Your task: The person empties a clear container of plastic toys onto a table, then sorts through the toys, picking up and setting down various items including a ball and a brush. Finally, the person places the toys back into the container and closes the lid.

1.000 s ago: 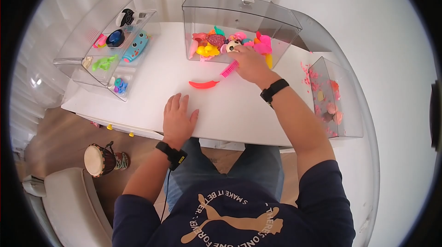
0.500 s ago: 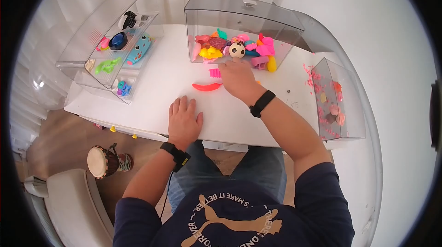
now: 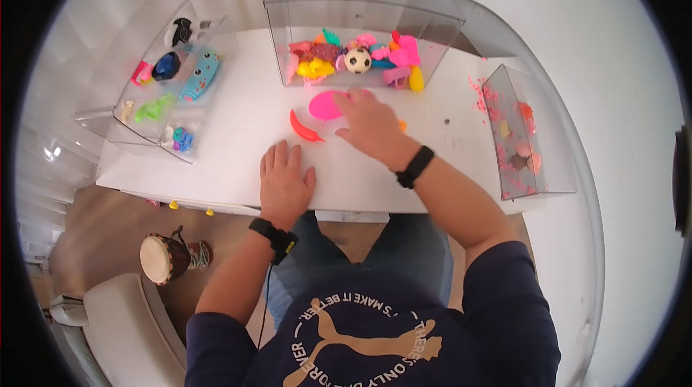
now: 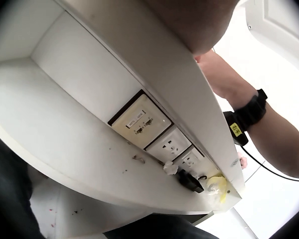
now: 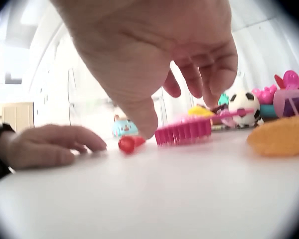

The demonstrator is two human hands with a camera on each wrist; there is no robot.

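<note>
A pink hairbrush (image 3: 328,106) lies on the white table with its bristles down. Over its right part is my right hand (image 3: 375,127), fingers loosely bent and thumb apart; the right wrist view has the hand (image 5: 164,55) above the brush (image 5: 183,132), not gripping it. Just in front of the brush is a red chili toy (image 3: 305,127), near the thumb in the right wrist view. My left hand (image 3: 283,181) rests palm down by the table's front edge. An orange toy (image 5: 281,137) lies at the right, mostly hidden by my right hand in the head view.
Behind stands a clear bin (image 3: 277,19) of toys, with a soccer ball (image 3: 357,60) among them. Another clear container (image 3: 101,114) is at the left, and one (image 3: 551,183) at the right. The left wrist view shows wall sockets (image 4: 173,144) below the tabletop.
The right hand moved from the toy bin's front toward the left and nearer the body. The brush now lies bristles down, farther left. The chili toy has turned from lying crosswise to slanting.
</note>
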